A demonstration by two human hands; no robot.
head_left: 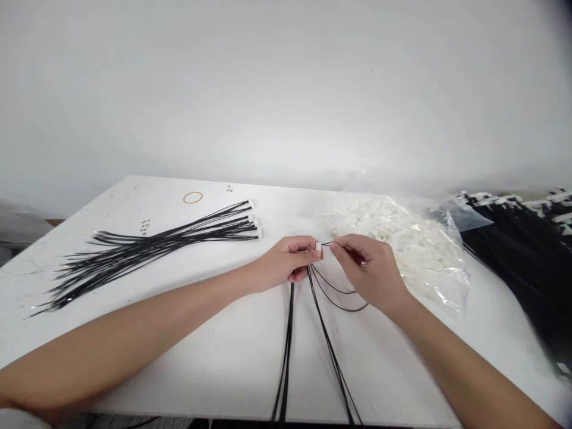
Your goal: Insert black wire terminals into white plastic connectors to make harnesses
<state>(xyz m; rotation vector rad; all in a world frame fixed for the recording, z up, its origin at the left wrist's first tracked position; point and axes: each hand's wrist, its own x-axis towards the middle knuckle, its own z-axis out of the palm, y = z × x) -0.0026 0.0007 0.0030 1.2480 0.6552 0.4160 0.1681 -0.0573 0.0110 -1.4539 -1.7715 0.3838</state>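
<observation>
Two pinches: small white plastic connector (319,246) in left hand (292,260), thin black wire (326,244) in right hand (370,265)
Apparently fitting wire into connector, above flat white table (241,357); probably needing a steady, straight push next

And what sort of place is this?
Probably a wire-harness assembly workbench: black wires with white connectors lie on the table, a clear plastic bag holds white pieces, and the left hand holds another connector.
</observation>
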